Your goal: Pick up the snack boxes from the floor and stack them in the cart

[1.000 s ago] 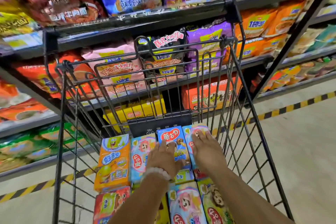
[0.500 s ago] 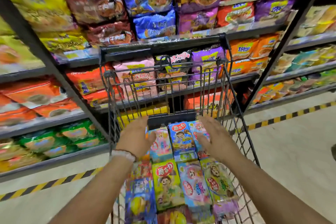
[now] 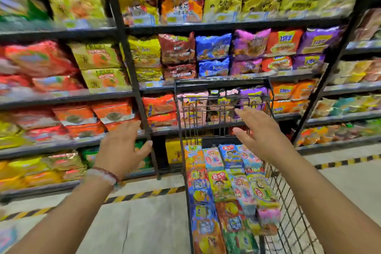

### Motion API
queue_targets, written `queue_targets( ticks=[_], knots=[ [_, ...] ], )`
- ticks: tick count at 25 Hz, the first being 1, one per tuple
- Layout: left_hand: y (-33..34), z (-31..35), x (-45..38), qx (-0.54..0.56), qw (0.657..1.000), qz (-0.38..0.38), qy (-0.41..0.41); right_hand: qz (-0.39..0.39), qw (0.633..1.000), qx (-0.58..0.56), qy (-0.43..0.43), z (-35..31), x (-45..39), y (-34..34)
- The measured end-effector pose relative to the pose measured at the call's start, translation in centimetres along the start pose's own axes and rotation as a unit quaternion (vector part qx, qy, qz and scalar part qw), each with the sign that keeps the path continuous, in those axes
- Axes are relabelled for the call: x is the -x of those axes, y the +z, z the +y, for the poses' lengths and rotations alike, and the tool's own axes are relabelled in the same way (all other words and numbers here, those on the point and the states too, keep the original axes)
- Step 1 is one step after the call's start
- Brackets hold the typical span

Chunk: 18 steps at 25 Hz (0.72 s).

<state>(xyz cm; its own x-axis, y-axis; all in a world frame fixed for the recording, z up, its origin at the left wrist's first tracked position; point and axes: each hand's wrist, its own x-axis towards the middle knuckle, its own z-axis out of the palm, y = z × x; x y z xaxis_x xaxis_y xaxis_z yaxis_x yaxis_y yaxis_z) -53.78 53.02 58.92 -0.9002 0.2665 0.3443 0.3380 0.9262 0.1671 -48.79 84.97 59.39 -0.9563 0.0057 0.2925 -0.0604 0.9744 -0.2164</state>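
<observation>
Snack boxes (image 3: 231,183) lie packed in rows inside the cart (image 3: 288,212) — no boxes visible on the floor; left hand (image 3: 121,148) and right hand (image 3: 261,136) hover spread wide, empty — stacking looks nearly complete

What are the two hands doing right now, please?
Left hand: open, holding nothing, beside the cart.
Right hand: open, holding nothing, above the boxes.

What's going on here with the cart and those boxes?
A person stands at a black wire cart in a store aisle. Rows of snack boxes already lie stacked inside it. Both hands are open and hold nothing: the left hand is beside the cart, the right hand above the boxes.
</observation>
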Motion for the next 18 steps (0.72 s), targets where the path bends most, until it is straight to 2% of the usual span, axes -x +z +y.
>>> queue_targets(
  ticks=[7,11,18],
  knots=[
    [-5.9,-4.5,9.6,-0.090,0.989,0.044,-0.109,-0.010,0.994,0.044,-0.101,-5.4,3.2,-2.0],
    [-7.8,-4.3,14.1,-0.087,0.979,0.074,-0.171,-0.012,0.992,0.046,-0.121,-6.6,4.3,-2.8],
    [-9.4,-2.7,21.6,-0.160,0.957,0.079,-0.229,-0.030,0.980,0.015,-0.196,-8.2,6.6,-2.2]
  ],
)
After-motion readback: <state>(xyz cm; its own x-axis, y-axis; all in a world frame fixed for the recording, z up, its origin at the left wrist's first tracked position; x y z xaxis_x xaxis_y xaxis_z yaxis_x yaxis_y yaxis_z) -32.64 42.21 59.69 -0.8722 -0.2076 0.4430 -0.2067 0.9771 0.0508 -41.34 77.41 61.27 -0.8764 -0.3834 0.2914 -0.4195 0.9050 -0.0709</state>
